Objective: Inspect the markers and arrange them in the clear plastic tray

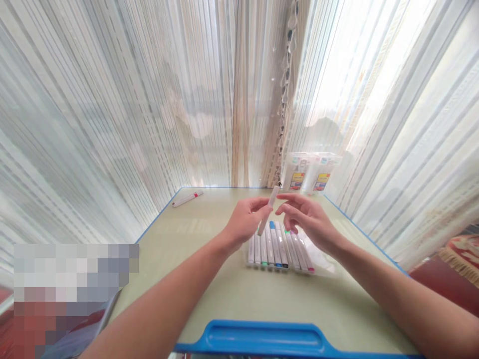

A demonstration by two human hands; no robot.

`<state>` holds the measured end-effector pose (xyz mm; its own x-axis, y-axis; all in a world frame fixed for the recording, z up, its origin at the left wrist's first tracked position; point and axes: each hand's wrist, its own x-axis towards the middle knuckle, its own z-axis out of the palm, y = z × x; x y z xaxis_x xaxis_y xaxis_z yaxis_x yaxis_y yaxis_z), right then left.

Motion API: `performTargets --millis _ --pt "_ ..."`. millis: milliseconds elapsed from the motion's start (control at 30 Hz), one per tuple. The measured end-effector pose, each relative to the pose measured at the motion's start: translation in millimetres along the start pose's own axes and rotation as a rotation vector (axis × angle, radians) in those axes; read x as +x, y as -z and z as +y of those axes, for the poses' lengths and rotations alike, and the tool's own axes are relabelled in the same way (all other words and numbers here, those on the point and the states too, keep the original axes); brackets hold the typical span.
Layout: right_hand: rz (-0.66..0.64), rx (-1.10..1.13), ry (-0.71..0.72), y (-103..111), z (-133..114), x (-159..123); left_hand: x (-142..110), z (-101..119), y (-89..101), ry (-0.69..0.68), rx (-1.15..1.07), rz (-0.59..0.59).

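My left hand (245,222) is closed around a pale marker pen (273,195), held tilted with its upper end leaning right. Close by on the right, my right hand (305,214) has its fingers apart, the index fingertip near the upper part of the pen; whether it touches cannot be made out. Beneath both hands lies a clear tray (258,267) with several white marker pens (279,249) side by side, their ends green, blue, black and pink. My hands hide part of the tray's far side.
A white marker with a red band (187,198) lies at the table's far left. Two clear plastic cases (295,174) with labels stand at the back right. The pale green table (179,269) has a blue rim and a blue front trough (262,336). Striped curtains (202,99) hang behind.
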<state>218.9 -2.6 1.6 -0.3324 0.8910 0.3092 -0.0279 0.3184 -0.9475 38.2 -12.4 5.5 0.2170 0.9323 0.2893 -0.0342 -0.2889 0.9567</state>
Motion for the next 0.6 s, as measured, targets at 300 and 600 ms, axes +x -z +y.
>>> performTargets --millis 300,600 --pt "-0.088 -0.477 0.187 -6 7 -8 3 0 1.9 0.046 -0.338 0.186" --pt "0.162 -0.219 0.176 3 7 4 5 -1 10.9 0.087 -0.303 0.271"
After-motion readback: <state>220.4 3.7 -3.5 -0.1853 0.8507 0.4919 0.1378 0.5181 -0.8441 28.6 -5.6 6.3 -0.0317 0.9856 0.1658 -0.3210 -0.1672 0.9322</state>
